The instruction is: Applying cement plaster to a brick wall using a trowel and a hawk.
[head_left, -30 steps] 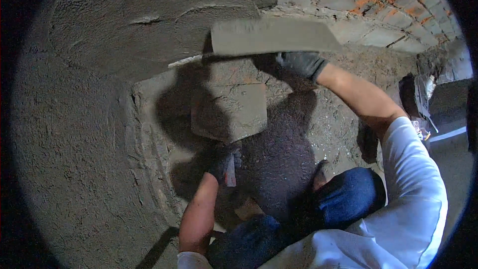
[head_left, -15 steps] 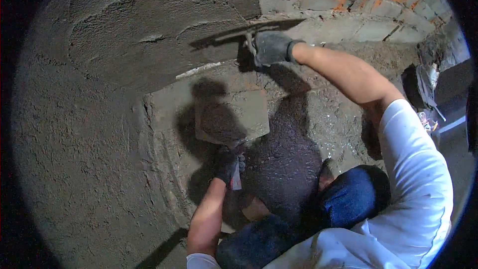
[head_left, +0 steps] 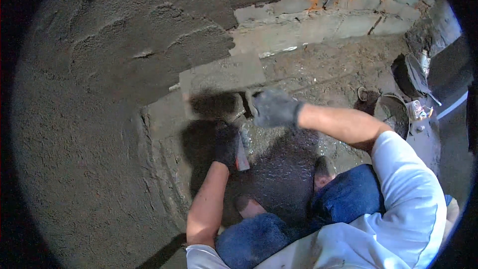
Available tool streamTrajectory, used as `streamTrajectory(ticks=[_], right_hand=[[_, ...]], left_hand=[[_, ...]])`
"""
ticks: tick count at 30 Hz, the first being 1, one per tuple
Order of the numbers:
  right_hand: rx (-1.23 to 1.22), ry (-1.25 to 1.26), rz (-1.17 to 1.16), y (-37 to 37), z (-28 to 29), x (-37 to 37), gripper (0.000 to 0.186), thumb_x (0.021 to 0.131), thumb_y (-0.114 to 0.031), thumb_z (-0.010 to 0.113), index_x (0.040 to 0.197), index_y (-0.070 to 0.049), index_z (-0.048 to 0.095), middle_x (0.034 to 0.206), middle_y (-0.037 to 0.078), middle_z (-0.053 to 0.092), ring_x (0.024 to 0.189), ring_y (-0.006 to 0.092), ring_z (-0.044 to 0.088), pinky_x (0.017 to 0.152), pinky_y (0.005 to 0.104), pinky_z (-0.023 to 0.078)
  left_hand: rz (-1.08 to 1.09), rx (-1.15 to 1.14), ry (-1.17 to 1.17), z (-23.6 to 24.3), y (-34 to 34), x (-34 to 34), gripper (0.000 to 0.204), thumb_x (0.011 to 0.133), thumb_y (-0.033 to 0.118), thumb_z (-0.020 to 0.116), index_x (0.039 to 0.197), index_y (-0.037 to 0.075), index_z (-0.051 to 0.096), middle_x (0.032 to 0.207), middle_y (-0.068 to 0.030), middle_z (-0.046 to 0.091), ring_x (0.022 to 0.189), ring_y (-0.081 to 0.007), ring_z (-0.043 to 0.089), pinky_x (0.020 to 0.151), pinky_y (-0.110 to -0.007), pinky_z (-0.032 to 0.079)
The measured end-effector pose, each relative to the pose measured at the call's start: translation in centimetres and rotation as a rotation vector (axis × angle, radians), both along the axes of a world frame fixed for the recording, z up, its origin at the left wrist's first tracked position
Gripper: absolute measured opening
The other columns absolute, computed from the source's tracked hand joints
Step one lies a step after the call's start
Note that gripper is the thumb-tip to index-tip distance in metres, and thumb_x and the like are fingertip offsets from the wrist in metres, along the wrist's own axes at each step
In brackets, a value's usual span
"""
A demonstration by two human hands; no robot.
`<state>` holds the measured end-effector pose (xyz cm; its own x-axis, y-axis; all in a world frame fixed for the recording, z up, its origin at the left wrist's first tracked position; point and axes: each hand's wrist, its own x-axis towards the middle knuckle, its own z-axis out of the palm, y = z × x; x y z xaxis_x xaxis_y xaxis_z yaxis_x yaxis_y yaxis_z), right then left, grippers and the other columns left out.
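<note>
A broad, flat grey blade (head_left: 224, 69) lies in front of me at the foot of the wall. My left hand (head_left: 226, 142), in a dark glove, is closed below it around a handle whose red-and-white end (head_left: 242, 162) sticks out toward me. Just right of the blade, my gloved right hand (head_left: 275, 108) is wrapped round the handle of a plastering trowel (head_left: 245, 103). The trowel is turned so that little of its face shows, and shadow covers the place where it meets the blade. I cannot tell whether they touch.
Wet grey mortar (head_left: 144, 35) covers the wall at left, ending at bare blocks (head_left: 318, 27) with orange patches. At right stand a round bucket (head_left: 393, 114), a small white container (head_left: 420, 110) and a dark pan (head_left: 411, 74). My feet (head_left: 323, 172) are on the wet ground.
My right hand has come down from the wall toward me, bringing the trowel beside the flat blade. My left hand and the blade have risen a little in the view, which has shifted.
</note>
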<state>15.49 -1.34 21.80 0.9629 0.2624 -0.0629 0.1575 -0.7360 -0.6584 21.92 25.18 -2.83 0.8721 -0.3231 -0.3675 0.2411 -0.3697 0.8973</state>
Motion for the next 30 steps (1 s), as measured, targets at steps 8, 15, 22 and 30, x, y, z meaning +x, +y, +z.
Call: streamTrajectory(ticks=[8, 15, 22, 30], right_hand=[[-0.440, -0.463, 0.015, -8.6, 2.9, -6.8, 0.034, 0.070, -0.020, 0.052, 0.095, 0.002, 0.056, 0.092, 0.023, 0.059, 0.085, 0.0360, 0.058, 0.076, 0.0424, 0.046], [0.658, -0.460, -0.390, -11.2, -0.5, -5.6, 0.026, 0.075, -0.028, 0.056, 0.086, -0.005, 0.061, 0.088, 0.017, 0.062, 0.083, 0.0336, 0.060, 0.071, 0.0402, 0.047], [-0.157, -0.141, -0.382, -17.2, -1.7, -1.4, 0.024, 0.073, -0.028, 0.057, 0.086, -0.007, 0.061, 0.082, 0.016, 0.063, 0.077, 0.0338, 0.060, 0.067, 0.0411, 0.048], [-0.546, -0.084, -0.175, -18.7, 0.6, 4.4, 0.019, 0.067, -0.021, 0.055, 0.078, -0.007, 0.063, 0.074, 0.020, 0.062, 0.071, 0.0349, 0.061, 0.062, 0.0428, 0.047]], left_hand=[[-0.567, 0.650, -0.587, 25.5, -13.7, -5.9, 0.035, 0.086, 0.025, 0.046, 0.111, 0.002, 0.053, 0.112, -0.0181, 0.053, 0.105, -0.0304, 0.048, 0.091, -0.038, 0.037], [-0.803, 0.590, -0.910, 18.0, -9.1, -4.2, 0.033, 0.084, 0.029, 0.051, 0.107, 0.006, 0.056, 0.104, -0.0191, 0.056, 0.097, -0.0290, 0.052, 0.085, -0.042, 0.040], [-0.464, 0.269, -0.126, 12.9, -4.4, -7.3, 0.029, 0.081, 0.027, 0.056, 0.102, 0.007, 0.058, 0.088, -0.0145, 0.060, 0.076, -0.0238, 0.058, 0.067, -0.037, 0.046], [-0.089, 0.153, 0.207, 16.8, -1.6, -10.3, 0.026, 0.084, 0.025, 0.051, 0.083, 0.003, 0.063, 0.070, -0.0093, 0.062, 0.058, -0.0168, 0.060, 0.050, -0.032, 0.046]])
